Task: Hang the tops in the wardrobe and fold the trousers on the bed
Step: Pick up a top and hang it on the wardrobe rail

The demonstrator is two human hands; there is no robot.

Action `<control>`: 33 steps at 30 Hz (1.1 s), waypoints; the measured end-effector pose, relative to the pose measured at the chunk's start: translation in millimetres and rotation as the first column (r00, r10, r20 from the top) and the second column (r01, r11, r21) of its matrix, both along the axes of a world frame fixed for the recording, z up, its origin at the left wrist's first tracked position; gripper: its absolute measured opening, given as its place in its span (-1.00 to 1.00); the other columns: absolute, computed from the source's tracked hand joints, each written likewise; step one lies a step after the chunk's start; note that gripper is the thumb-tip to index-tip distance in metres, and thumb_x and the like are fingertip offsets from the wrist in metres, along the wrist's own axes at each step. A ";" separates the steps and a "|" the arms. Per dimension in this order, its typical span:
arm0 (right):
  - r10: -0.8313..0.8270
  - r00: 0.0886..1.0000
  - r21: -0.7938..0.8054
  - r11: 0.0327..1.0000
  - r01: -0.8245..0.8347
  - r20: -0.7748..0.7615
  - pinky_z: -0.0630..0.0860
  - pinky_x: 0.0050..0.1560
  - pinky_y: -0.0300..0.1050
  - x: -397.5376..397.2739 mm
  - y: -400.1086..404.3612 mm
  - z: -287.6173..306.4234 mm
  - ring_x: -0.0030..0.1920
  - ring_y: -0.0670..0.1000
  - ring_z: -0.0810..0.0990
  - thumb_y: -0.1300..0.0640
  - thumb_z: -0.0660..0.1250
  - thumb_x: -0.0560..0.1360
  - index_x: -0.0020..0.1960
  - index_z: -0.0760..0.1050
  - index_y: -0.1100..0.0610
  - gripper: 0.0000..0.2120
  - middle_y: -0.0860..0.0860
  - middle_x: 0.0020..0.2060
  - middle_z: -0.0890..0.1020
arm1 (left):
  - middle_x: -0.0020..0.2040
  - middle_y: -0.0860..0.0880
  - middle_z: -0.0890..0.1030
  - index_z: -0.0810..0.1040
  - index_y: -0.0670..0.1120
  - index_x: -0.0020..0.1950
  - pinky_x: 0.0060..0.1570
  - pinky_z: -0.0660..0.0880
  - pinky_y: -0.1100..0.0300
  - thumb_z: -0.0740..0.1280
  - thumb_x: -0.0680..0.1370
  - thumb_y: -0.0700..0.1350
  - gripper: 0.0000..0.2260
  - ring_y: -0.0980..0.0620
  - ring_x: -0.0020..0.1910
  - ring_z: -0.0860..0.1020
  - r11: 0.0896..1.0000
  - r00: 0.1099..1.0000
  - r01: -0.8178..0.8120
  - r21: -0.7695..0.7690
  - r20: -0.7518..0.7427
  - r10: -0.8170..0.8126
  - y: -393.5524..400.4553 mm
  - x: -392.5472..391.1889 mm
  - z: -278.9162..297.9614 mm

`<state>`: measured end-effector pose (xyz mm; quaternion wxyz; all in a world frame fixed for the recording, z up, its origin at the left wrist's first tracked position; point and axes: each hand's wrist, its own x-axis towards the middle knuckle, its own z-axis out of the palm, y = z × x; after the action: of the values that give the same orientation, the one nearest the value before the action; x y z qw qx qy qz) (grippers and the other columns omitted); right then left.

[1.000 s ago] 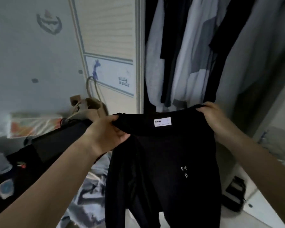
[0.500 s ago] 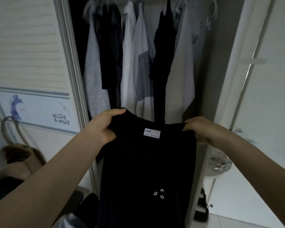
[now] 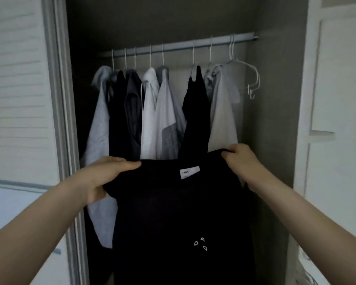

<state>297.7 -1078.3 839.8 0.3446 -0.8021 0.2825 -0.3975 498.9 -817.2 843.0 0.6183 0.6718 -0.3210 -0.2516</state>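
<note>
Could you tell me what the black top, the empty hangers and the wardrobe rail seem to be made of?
Black top: soft matte fabric, probably knit; it drapes limply from both hands.
Empty hangers: thin white wire, perhaps coated metal or plastic.
Wardrobe rail: smooth pale grey bar, likely painted metal.

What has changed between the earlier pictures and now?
The view swung from the bed side up to the open wardrobe, so the rail and empty hangers now show. The black top went with it. Unchanged: the left hand and right hand grip its upper edge, label facing the camera.
</note>
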 end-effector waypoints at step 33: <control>-0.857 0.507 -0.850 0.194 0.490 0.097 0.44 0.12 0.08 71.1 -120.4 239.2 0.22 0.29 0.47 0.35 0.17 0.53 0.22 0.52 0.27 -0.69 0.25 0.18 0.51 | -0.13 -0.28 0.68 0.64 -0.26 0.03 -0.19 0.57 0.04 0.39 0.53 -0.09 -0.76 -0.26 -0.12 0.64 0.977 0.973 -0.191 -0.091 -0.151 0.176 -88.8 87.3 5.1</control>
<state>368.8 -1198.7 1079.0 -0.3387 -0.7050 0.4667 -0.4128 586.2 -906.0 848.0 0.6948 0.6455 -0.2252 -0.2233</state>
